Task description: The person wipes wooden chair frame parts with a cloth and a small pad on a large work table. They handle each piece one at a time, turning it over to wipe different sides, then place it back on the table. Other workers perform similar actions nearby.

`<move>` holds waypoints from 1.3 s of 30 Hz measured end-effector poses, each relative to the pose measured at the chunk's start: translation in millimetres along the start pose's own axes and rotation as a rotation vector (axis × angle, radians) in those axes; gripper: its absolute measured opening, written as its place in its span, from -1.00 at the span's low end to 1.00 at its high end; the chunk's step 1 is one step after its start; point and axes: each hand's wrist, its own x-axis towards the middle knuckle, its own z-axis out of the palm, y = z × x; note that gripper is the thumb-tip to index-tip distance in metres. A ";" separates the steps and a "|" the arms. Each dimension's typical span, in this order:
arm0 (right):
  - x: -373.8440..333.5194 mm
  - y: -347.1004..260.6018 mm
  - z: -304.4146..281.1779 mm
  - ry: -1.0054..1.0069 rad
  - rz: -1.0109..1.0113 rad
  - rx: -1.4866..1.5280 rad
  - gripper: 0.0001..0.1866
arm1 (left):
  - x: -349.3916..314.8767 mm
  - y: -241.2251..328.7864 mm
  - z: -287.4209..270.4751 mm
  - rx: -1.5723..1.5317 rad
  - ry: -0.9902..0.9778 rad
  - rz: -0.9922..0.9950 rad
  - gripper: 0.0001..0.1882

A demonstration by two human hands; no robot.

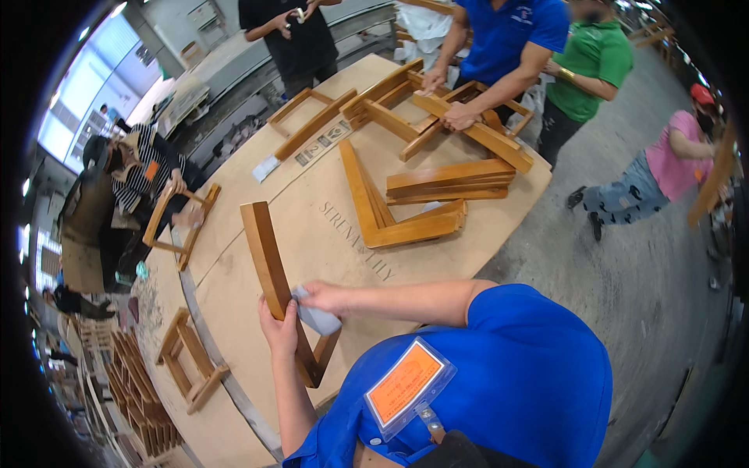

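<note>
Wooden and honey-brown, the L-shaped frame piece [269, 265] stands at the near edge of the bench [312, 210], its long arm running up and away from the person and its short foot pointing right, down by the chest. In the head view, the left hand [279, 324] is wrapped around the lower part of the long arm, fingers closed on the wood. The right hand [328, 298] reaches in from the right and pinches a grey cloth [316, 316] flat against the side of the same piece, just beside the left hand, the two nearly touching.

Beyond the piece, the middle of the bench is a bare tan board, giving open room between the person and the parts farther off. A stack of angled frame pieces [398, 222] lies past that open stretch toward the right edge, with a stack of straight slats [451, 181] just behind it. At the far edge, a co-worker in a blue shirt [507, 31] leans both hands on a pile of joined frames [437, 113]. A rectangular frame [308, 117] sits near the far left corner, with a small grey pad [266, 167] close to the left edge. On a neighbouring bench to the lower left rests a small ladder-like frame [191, 366].
</note>
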 end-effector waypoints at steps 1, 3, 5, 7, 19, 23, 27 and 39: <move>-11.0 5.8 10.3 0.005 0.034 -0.071 -0.82 | 3.4 -2.2 -0.5 -0.007 -0.023 0.007 -0.64; -26.5 4.3 23.0 0.036 0.088 -0.164 -0.82 | 8.5 -6.7 -1.0 0.003 -0.064 0.028 -0.63; -33.7 -9.5 22.5 0.086 0.222 -0.224 -0.81 | 13.1 -10.7 0.9 0.037 -0.111 0.043 -0.63; -27.9 -29.3 7.8 0.138 0.064 -0.069 -0.78 | 17.9 -13.1 1.2 -0.039 -0.164 0.101 -0.62; -53.4 -34.8 15.7 0.410 -0.180 0.109 -0.73 | 26.8 -13.7 -2.1 -0.157 -0.405 0.206 -0.54; -52.6 -59.7 -17.8 0.431 -0.391 0.310 -0.73 | 26.7 -12.1 -5.8 -0.213 -0.471 0.113 -0.54; -53.9 -28.8 4.8 0.515 -0.344 0.148 -0.74 | 28.8 -9.1 -2.4 -0.151 -0.474 0.247 -0.52; -88.4 -74.3 -2.4 0.551 -0.427 0.298 -0.74 | 13.0 18.1 -8.4 -0.249 -0.558 0.231 -0.51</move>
